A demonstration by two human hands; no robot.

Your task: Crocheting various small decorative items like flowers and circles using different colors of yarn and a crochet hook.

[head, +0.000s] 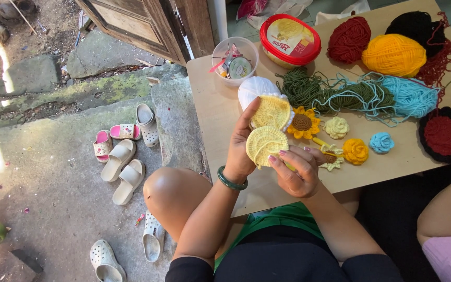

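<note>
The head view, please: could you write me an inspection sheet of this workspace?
Surface: low wooden table, crowded.
Job's things: two pale yellow crochet rounds.
Clutter: yarn balls, crochet flowers, red-lidded tub, clear cup.
Hands: left hand and right hand both hold the rounds.
Cables: nothing seen; loose yarn strands only.
Surroundings: sandals on concrete; another person's arm.

The left hand (240,149) is raised with the wrist bent upward and the fingers (250,116) extended and closed in a grip. The right hand (299,169) is positioned just beside it, palm turned inward, fingers curled, fingertips (273,158) directed toward the left hand.
</note>
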